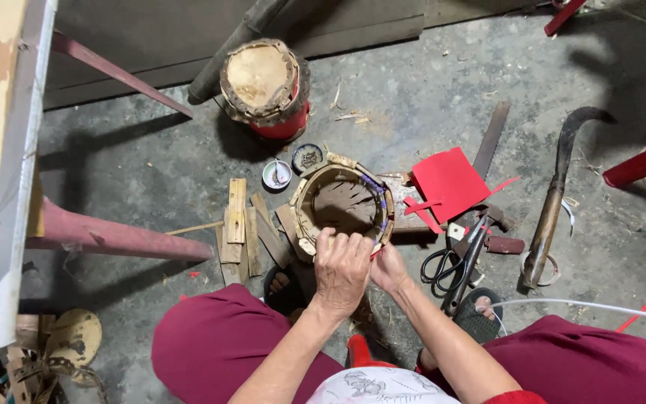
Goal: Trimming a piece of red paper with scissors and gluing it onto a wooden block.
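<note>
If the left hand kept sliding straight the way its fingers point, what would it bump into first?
The left hand grips the near rim of the round woven basket, fingers pointing away from the person. Going straight on, it would probably cross the basket's hollow and meet the far rim first. Beyond that sit two small round tins.

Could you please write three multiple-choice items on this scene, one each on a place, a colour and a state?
1. Where do both hands meet?
A. on the basket's near rim
B. on the scissors
C. on the stump

2. What colour is the paper beside the basket?
A. blue
B. red
C. green

3. How does the basket stand?
A. lidded
B. upside down
C. open side up

Answers:
A, the left hand and right hand pinch the basket rim.
B, the paper is red.
C, its hollow inside shows.
</note>
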